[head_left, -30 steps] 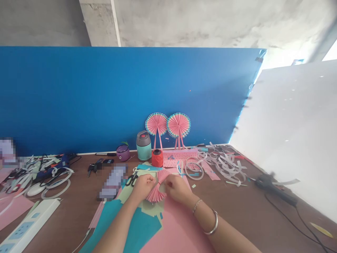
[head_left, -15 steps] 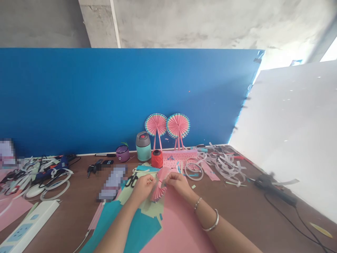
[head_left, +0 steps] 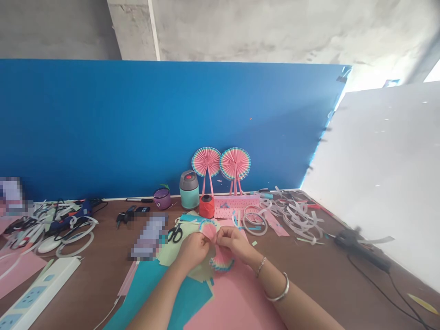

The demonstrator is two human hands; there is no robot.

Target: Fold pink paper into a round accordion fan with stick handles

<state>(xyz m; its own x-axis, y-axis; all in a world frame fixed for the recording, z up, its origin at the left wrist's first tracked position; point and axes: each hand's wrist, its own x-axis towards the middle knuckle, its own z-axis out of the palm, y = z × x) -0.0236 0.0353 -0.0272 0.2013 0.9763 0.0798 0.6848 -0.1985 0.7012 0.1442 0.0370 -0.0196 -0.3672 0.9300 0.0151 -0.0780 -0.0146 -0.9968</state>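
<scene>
Taking the desk clock-wise from the worker's hands, a blue partition fills twelve o'clock behind the brown desk. On the desk a pink paper sheet stretches toward five, with teal paper beside it at seven.

Up at twelve stand two pink disc fans, the left disc fan and the right disc fan, each spread full circle with a blue-edged rim on pink legs; I'd call those two done.

The third is partway, I judge. The left hand has its fingers curled in, pinching it from nine; the right hand pinches near its waist from three. Between them, above the papers, the pleated paper fan flares one half toward eleven, the other toward five. Its pleats and coloured rim are done; the full circle isn't, and I see no legs on it.

Black scissors lie at nine, untouched.
</scene>
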